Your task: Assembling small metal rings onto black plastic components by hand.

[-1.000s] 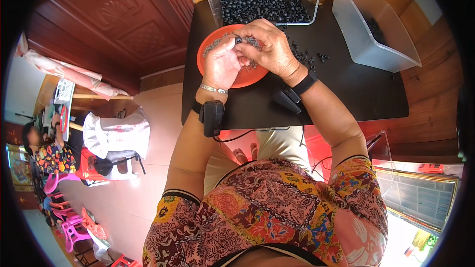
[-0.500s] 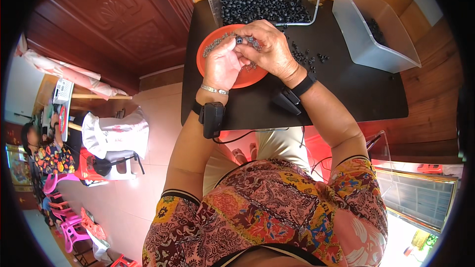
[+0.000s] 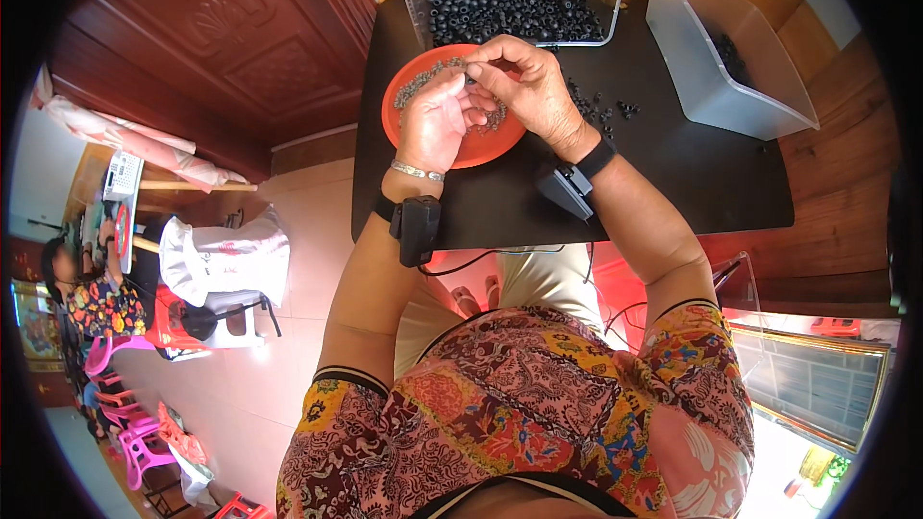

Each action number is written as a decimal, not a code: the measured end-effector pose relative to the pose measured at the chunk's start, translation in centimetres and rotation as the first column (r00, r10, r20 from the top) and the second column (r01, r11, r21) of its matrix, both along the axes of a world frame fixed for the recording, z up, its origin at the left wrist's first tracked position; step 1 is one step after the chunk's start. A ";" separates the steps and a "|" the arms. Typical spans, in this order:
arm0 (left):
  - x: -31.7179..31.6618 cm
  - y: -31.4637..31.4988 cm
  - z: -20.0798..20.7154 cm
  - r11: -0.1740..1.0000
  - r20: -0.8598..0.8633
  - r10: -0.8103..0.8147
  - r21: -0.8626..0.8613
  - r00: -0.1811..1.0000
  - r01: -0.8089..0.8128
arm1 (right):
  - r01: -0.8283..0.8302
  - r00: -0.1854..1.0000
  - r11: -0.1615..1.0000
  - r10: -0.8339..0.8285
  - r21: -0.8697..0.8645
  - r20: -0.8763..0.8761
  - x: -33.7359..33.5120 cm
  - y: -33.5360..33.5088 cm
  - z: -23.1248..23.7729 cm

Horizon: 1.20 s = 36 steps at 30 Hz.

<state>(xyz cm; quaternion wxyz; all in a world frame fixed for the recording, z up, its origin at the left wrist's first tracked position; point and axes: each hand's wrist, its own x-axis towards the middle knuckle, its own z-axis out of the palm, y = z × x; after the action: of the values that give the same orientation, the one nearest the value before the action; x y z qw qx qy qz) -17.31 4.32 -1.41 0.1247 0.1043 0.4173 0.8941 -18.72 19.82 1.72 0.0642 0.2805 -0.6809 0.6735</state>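
Note:
My left hand (image 3: 437,127) is palm up over an orange plate (image 3: 392,125), its fingers curled and its thumb raised. A dark bit of a small black ring-shaped part (image 3: 470,80) shows by the left thumb tip, mostly covered by fingers. From the right, my right hand (image 3: 531,91) reaches over with thumb and forefinger pinched together just above that thumb tip. Whatever lies in this pinch is too small to make out. Small grey pieces (image 3: 413,88) are spread on the plate under both hands.
A clear bin (image 3: 615,24) full of black ring-shaped parts (image 3: 510,2) stands behind the plate. Several loose black parts (image 3: 606,113) lie on the dark table (image 3: 673,187). A translucent bin (image 3: 707,96) tilts at the right. Far left, another person (image 3: 101,308) sits by a table.
My right hand has shifted slightly right and its fingertips have risen off the black part, which is now mostly hidden. The left fingers have loosened a little.

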 end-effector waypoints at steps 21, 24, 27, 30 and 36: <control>0.2 0.0 -0.1 0.991 0.059 -0.008 0.134 0.998 0.000 | 0.205 0.888 0.969 -0.124 0.140 -0.444 -0.2 -0.2 -0.4; 0.2 0.0 -0.1 0.993 0.034 0.025 0.110 0.999 -0.028 | 0.209 0.865 0.968 -0.115 0.142 -0.489 -0.2 -0.2 -0.2; 0.3 0.1 0.1 0.996 0.022 0.025 0.089 0.999 -0.027 | 0.189 0.884 0.970 -0.099 0.156 -0.457 -0.1 0.0 0.1; 0.6 0.5 0.6 0.994 0.044 0.051 0.095 0.998 -0.055 | 0.187 0.863 0.968 -0.081 0.167 -0.499 -0.2 0.2 0.2; 0.1 0.0 -0.2 0.998 -0.004 0.008 0.062 1.000 -0.008 | 0.169 0.902 0.974 -0.092 0.149 -0.422 -0.1 0.0 0.2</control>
<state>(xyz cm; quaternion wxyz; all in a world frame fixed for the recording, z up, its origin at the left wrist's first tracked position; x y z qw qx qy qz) -17.21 4.34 -1.57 0.1169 0.1083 0.3902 0.9068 -18.85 19.78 1.92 0.2258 0.3746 -0.7278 0.5283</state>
